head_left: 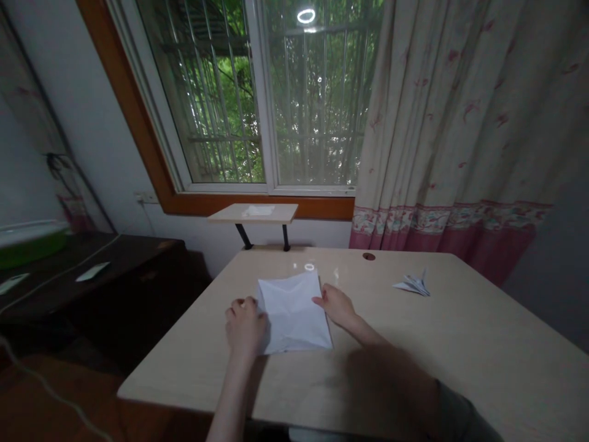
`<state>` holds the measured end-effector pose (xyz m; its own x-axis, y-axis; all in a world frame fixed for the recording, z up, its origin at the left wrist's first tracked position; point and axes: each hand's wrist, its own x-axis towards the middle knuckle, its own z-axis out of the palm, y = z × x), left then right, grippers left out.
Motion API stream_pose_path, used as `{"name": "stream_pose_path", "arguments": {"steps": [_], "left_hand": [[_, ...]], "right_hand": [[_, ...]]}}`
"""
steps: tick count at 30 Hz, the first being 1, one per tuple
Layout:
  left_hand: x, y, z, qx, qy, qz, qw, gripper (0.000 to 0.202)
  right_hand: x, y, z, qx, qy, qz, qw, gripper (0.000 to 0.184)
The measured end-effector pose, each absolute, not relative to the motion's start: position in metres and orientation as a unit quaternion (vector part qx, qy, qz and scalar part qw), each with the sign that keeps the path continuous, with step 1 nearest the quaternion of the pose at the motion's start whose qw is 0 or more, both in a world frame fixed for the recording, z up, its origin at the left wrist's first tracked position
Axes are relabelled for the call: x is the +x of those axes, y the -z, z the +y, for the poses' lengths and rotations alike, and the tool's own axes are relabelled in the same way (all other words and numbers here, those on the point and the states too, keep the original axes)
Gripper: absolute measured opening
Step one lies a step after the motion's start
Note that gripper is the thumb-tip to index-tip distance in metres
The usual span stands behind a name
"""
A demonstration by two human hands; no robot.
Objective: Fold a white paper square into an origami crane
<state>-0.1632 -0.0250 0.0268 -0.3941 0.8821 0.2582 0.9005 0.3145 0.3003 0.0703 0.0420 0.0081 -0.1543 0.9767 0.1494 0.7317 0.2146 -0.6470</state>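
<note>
A creased white sheet of paper [294, 313], roughly square, is between my two hands just above or on the light wooden desk [184, 362]. My left hand [245, 322] grips its left edge, fingers curled and thumb on the paper's face. At the right edge, my right hand [337, 304] pinches the paper between thumb and bent fingers. Creases run across the sheet, and its top edge dips slightly in the middle. To the right on the desk lies a folded paper figure [415, 283] with pointed tips.
A small raised shelf [225, 213] on black posts stands at the desk's back left, bearing a white paper [260, 210]. Near the back edge is a round cable hole [369, 256]. A dark side table [151, 248] holds a phone-like object [93, 271] and a green basin [34, 245].
</note>
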Motion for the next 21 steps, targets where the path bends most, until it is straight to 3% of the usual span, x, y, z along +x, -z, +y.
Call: {"name": "stream_pose_path", "arguments": {"steps": [5, 8, 11, 13, 17, 21], "left_hand": [[-0.179, -0.008, -0.013, -0.565, 0.260, -0.783, -0.027, 0.047], [-0.185, -0.009, -0.009, -0.563, 0.274, -0.779, 0.007, 0.053], [-0.182, -0.024, -0.007, -0.550, 0.303, -0.776, 0.053, 0.060], [-0.176, -0.037, -0.005, -0.549, 0.343, -0.758, 0.074, 0.056], [-0.159, -0.062, -0.001, -0.566, 0.426, -0.702, 0.076, 0.050], [-0.136, -0.071, -0.003, -0.575, 0.489, -0.655, 0.048, 0.044]], "right_hand": [[0.091, -0.014, 0.048, -0.629, -0.121, -0.709, 0.296, 0.029], [0.140, -0.021, 0.055, -0.653, -0.040, -0.680, 0.332, 0.033], [0.205, -0.014, 0.055, -0.646, 0.164, -0.629, 0.400, 0.034], [0.241, 0.001, 0.051, -0.653, 0.232, -0.596, 0.406, 0.032], [0.274, 0.030, 0.041, -0.703, 0.240, -0.536, 0.401, 0.039], [0.276, 0.039, 0.043, -0.768, 0.166, -0.483, 0.388, 0.047]]}}
